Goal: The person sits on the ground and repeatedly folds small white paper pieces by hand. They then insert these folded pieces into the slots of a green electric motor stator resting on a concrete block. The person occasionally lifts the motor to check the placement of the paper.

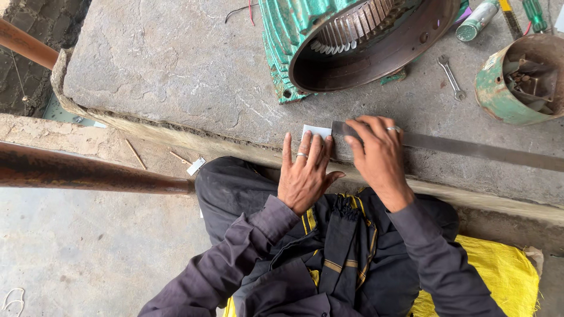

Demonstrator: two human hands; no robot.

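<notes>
Pressing: left hand [304, 174] flat on thin paper [316, 131] (light, flimsy), right hand [376, 154] pins stiff steel strip [470, 149]; grip edges.

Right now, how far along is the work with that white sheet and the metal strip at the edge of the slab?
Done: the long metal strip lies flat along the slab edge, its end over the white sheet. In hand: the left hand presses the sheet down while the right hand holds the strip's end. Left: the sheet looks flat, with no fold or cut visible. The green motor housing sits open and untouched behind.
</notes>
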